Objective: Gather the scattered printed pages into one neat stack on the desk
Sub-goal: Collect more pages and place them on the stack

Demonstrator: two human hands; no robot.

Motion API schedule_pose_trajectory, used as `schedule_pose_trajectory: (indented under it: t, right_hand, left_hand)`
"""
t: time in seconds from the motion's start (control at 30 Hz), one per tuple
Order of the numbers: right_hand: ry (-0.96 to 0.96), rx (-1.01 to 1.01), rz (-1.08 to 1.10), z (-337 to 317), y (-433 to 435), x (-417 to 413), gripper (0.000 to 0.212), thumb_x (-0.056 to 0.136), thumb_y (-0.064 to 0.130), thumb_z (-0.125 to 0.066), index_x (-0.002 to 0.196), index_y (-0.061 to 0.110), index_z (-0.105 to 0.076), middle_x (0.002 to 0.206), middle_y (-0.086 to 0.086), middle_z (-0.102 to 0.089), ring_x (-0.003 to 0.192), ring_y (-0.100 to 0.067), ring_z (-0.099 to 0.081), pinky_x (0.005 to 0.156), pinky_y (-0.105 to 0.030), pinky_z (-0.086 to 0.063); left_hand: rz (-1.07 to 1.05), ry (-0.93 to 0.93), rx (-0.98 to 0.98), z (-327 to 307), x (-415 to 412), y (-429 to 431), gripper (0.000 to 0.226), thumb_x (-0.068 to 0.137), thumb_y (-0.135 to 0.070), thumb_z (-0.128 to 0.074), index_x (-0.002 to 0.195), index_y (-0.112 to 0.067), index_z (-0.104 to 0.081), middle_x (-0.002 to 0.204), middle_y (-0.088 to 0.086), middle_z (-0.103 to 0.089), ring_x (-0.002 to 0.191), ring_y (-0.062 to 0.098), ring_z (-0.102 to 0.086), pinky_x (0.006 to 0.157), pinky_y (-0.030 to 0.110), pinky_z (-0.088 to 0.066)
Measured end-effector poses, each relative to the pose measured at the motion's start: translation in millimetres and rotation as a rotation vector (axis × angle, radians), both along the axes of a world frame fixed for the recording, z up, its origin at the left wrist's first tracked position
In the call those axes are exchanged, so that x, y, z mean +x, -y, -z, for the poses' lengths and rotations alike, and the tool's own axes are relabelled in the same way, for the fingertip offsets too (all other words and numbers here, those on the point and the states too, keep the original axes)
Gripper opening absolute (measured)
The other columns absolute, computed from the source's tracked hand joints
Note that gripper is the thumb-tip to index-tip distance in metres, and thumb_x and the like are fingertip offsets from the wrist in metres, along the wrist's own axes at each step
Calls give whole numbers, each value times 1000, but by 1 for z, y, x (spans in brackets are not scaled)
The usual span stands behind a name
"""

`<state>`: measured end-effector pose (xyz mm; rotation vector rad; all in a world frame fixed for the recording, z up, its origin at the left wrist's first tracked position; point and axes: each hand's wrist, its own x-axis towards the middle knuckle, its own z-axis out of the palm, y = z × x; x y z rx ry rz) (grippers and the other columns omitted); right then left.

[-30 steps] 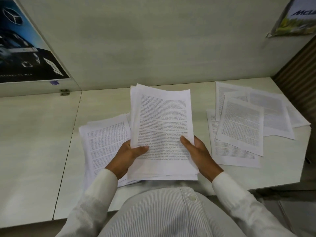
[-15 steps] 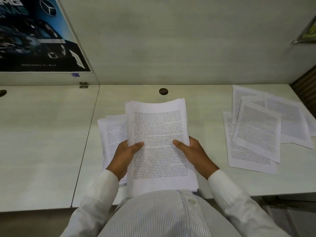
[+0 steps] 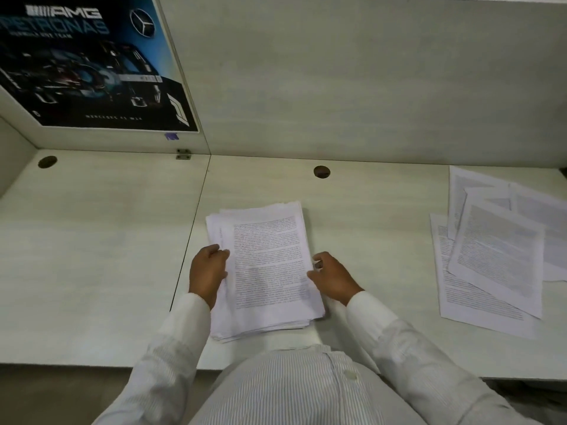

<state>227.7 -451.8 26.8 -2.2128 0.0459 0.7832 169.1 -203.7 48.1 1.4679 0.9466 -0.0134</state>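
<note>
— White stack [image 3: 267, 271]: where?
— On the desk [image 3: 92, 240], between my fingers. On my left hand [image 3: 207, 268] they curl over one edge; on my right hand [image 3: 333, 279] they curl against the other, grip unclear. More pages [image 3: 497, 259] lie well right of them.

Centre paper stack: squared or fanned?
Fanned. The white printed-page stack lies flat on the pale wooden desk, sheet edges staggered along its left side and bottom corner.
</note>
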Motion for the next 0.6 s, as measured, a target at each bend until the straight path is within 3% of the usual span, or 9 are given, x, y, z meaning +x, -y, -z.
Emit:
schedule_pose_trajectory:
  t: [0.1, 0.17, 0.33, 0.6]
  right_hand:
    - [32, 21, 112, 4, 11, -5, 46, 95, 26, -61, 138, 15, -47, 137, -3, -52, 125, -19, -52, 93, -24, -39]
    - [21, 49, 183, 6, 25, -10, 43, 95, 29, -62, 134, 17, -51, 134, -1, -55, 121, -17, -55, 94, -26, -43]
    - [-17, 156, 459, 11, 74, -26, 29, 92, 32, -66, 118, 22, -60, 120, 2, -60, 110, -16, -60, 100, -44, -51]
    - [31, 282, 827, 4, 162, -50, 17, 94, 20, -64, 111, 19, -64, 108, 2, -64, 94, -11, -62, 86, -37, -59]
  left_hand:
    - [-6, 61, 15, -2, -5, 3, 32, 97, -14, -56, 128, -11, -59, 120, 6, -63, 106, 22, -63, 81, 31, -55]
    - [18, 79, 0, -4, -5, 10, 26, 97, -13, -56, 122, -11, -62, 116, 5, -66, 103, 21, -66, 75, 27, -54]
    - [149, 63, -29, -1, 12, 42, 19, 97, -14, -56, 114, -15, -65, 115, 5, -68, 100, 22, -68, 79, 33, -58]
    - [379, 48, -76, 1, 48, 129, 20, 97, -10, -57, 114, -11, -65, 111, 8, -70, 98, 26, -70, 83, 39, -58]
